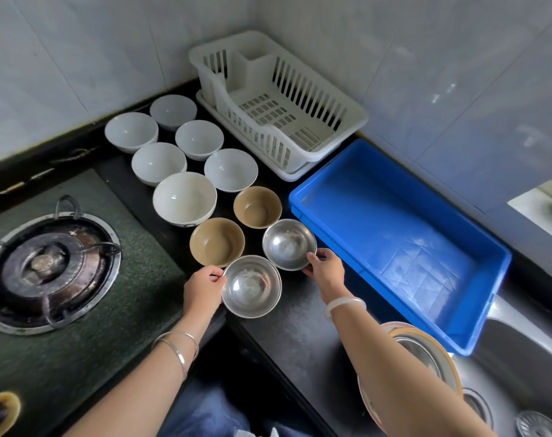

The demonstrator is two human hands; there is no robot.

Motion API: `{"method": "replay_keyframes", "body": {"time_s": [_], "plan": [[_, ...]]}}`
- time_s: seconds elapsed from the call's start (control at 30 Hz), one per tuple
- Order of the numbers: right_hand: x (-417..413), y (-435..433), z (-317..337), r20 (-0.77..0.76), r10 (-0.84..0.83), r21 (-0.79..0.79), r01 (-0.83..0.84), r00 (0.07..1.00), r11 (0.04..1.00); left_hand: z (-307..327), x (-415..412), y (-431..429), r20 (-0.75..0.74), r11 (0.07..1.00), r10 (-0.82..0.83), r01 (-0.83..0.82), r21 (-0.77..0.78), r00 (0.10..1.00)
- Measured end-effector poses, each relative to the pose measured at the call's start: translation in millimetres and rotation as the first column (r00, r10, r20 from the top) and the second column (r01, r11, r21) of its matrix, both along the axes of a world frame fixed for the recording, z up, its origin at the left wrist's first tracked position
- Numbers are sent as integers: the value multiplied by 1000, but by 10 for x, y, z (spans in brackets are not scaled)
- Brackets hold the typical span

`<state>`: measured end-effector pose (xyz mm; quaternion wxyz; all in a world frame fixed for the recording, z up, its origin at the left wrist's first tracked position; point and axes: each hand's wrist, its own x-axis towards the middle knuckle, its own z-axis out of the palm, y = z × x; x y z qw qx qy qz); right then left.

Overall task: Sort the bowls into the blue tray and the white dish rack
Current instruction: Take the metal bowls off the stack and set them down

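Pinching the left rim of the nearer steel bowl [251, 287] with the left hand [203, 290], thumb on top. Gripping the near rim of the farther steel bowl [289, 244] with the right hand [326, 269], just beside the blue tray [394, 234]. Both apparently resting on the black bench [300, 326]. Behind, two brown bowls [217, 246], then six white bowls [185, 198]. In the back corner, beside the tray, the white dish rack [268, 143]. At far left, a gas burner [48, 266].
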<state>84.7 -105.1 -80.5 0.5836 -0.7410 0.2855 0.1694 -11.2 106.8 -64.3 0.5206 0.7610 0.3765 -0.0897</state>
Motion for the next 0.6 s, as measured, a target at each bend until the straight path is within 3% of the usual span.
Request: {"method": "replay_keyframes", "body": {"time_s": [0.33, 0.6], "plan": [[-75, -55, 85, -18, 62, 17, -62, 998, 998, 75, -48, -106, 110, 977, -76, 52, 205, 991], [-278, -269, 456, 67, 199, -101, -192, 978, 976, 232, -67, -285, -19, 906, -206, 197, 375, 978]]}}
